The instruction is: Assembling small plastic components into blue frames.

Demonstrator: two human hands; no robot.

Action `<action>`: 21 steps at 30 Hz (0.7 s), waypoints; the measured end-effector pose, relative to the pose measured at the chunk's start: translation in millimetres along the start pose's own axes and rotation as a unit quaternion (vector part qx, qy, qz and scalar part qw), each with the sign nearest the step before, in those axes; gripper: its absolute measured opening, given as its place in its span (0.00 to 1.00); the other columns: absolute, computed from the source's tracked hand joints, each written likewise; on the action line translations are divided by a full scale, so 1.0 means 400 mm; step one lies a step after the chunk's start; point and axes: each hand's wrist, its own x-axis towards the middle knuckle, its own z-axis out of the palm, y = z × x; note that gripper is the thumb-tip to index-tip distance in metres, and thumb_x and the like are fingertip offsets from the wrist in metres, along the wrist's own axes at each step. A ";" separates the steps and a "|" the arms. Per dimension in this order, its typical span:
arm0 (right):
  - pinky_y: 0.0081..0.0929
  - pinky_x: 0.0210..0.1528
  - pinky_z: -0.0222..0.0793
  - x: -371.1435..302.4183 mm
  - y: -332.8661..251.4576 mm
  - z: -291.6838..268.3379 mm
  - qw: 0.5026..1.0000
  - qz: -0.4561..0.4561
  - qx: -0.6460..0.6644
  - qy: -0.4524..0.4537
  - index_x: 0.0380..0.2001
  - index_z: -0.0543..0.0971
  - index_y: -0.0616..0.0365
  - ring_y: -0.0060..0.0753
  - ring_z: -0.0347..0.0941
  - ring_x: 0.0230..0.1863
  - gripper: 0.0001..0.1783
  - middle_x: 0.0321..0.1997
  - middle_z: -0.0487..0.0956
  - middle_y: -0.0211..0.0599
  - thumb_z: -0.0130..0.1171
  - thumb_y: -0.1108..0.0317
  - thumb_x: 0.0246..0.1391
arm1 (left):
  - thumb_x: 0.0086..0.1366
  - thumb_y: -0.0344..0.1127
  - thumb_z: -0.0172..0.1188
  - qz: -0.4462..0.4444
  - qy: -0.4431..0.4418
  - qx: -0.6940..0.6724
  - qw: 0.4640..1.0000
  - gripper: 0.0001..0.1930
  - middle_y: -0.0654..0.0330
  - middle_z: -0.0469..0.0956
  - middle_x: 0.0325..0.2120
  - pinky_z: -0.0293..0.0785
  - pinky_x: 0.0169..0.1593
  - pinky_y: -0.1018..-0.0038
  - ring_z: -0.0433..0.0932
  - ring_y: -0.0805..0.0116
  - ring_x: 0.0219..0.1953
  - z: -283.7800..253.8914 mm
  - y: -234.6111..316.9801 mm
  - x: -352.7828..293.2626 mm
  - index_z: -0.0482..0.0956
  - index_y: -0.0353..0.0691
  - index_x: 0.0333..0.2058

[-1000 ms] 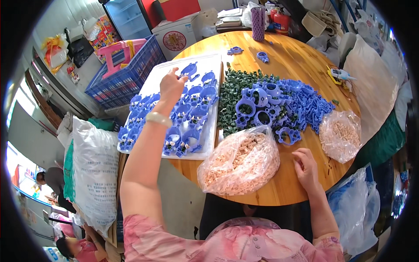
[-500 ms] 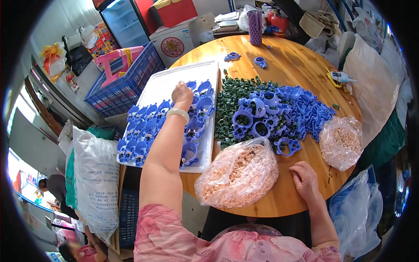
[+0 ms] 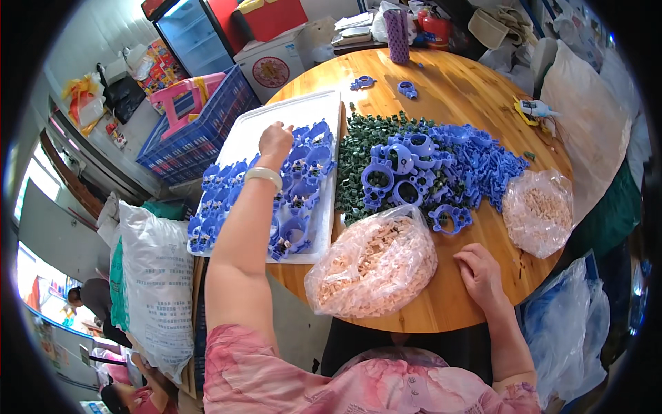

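Note:
My left hand [image 3: 276, 140], a pale bangle [image 3: 264, 176] on its wrist, reaches over the white tray [image 3: 252, 129] with its fingers closed; whatever they hold is hidden. Rows of blue plastic ring-shaped parts [image 3: 294, 234] with small dark and light pieces on them fill the near part of that tray, and the hand is at their far edge. Resting on the wooden table near its front edge, my right hand [image 3: 480, 274] has its fingers curled, with nothing visible in them. A clear bag of small peach-coloured pieces [image 3: 376, 265] lies between my arms.
Beyond the bag are heaps of dark green pieces [image 3: 358, 148] and small blue pieces [image 3: 486, 162], with loose blue rings [image 3: 452, 219] among them. A second bag of peach pieces [image 3: 539, 214] lies right. A purple cup [image 3: 396, 38] stands at the back; a blue crate [image 3: 200, 124] is left.
My left hand has shifted slightly left over the tray, along the far row of blue parts. My right hand stays resting on the table. The whole view has tilted slightly.

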 end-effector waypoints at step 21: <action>0.28 0.34 0.69 -0.029 0.056 0.007 0.998 0.002 0.015 0.055 0.35 0.75 0.57 0.37 0.74 0.35 0.10 0.36 0.74 0.37 0.56 0.77 0.46 | 0.46 0.28 0.59 0.582 -0.114 -0.019 0.805 0.04 0.57 0.72 0.30 0.67 0.46 0.66 0.71 0.57 0.40 0.048 0.516 -0.558 0.76 0.39 0.24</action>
